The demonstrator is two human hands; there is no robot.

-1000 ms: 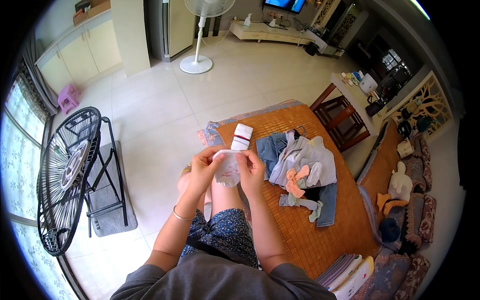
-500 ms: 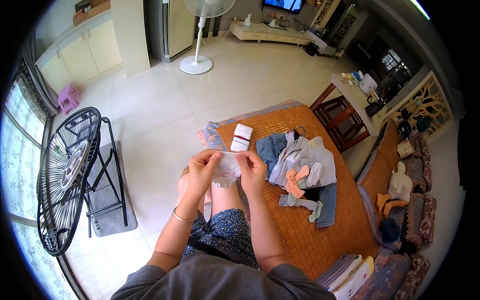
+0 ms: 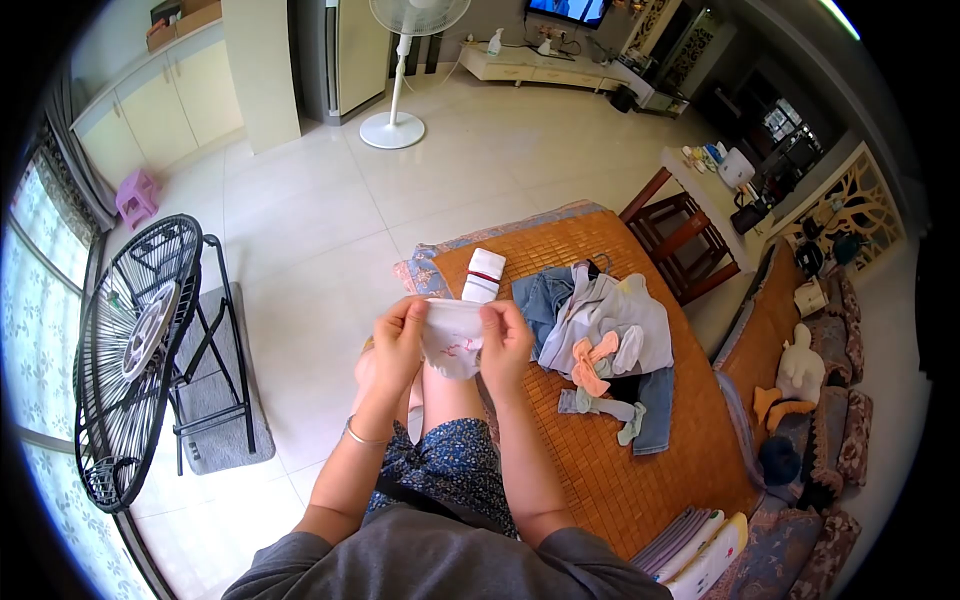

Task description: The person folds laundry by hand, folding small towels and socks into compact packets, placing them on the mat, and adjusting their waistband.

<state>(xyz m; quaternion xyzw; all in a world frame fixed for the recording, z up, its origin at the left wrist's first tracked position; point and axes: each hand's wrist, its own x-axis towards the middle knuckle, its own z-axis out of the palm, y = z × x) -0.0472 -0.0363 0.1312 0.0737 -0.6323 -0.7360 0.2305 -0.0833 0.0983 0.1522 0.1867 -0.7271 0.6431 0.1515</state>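
Between my hands, above my lap, white underpants (image 3: 453, 338) with a small pink print are stretched by the waistband. My left hand (image 3: 402, 335) pinches one top corner between thumb and fingers. The other top corner is pinched by my right hand (image 3: 508, 340). Just beyond them a folded white cloth with a dark red stripe (image 3: 484, 275) lies on the woven mat (image 3: 680, 440). To the right is a loose pile with a pale grey top (image 3: 640, 310), blue jeans (image 3: 655, 410), and peach socks (image 3: 592, 362).
Folded fabrics (image 3: 700, 555) are stacked at the near right of the mat. A black folding round chair (image 3: 140, 350) stands on the left over a grey rug (image 3: 220, 440). Further off are a white fan (image 3: 392, 128), a wooden chair (image 3: 680, 235) and cushions (image 3: 830, 345).
The underpants are pulled wider and flatter between my hands, with the left hand shifted slightly left. The rest stays where it was.
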